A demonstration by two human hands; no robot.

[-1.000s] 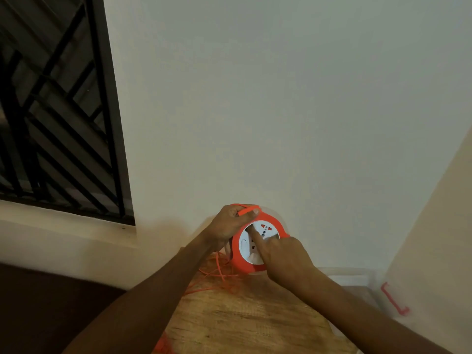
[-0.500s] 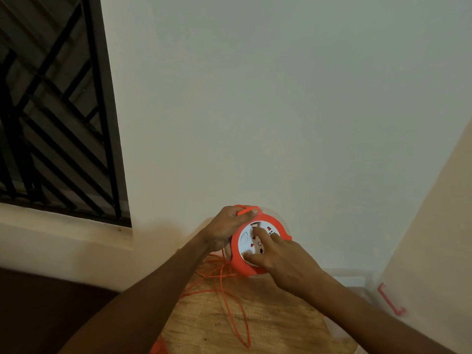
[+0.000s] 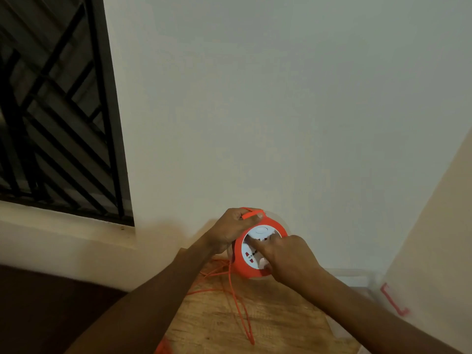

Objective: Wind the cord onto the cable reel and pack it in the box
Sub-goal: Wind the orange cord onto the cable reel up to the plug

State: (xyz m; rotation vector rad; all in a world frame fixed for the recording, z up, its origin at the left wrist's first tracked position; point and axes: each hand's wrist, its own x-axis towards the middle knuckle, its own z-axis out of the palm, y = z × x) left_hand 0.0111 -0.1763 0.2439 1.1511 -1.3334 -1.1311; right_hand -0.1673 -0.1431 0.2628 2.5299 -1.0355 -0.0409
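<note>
Left hand noted at lower centre of frame, fingers curled round orange handle on top rim of cable reel, thumb laid over it. Right hand just right of it, forefinger extended and pressed onto white socket face of reel, remaining fingers curled in, nothing gripped. Largest surface: pale wall filling centre and upper right. Dark window grille at upper left, pale sill below. Wooden tabletop at bottom centre, beneath both forearms. Reel held upright above tabletop's far edge, face turned toward camera, orange rim round white centre. Orange cord hanging loose from reel's lower left, trailing in loops across tabletop toward bottom edge; not yet fully wound. Clear container, partly hidden, at lower right behind right forearm. Small red bracket mark on cream surface at lower right.
</note>
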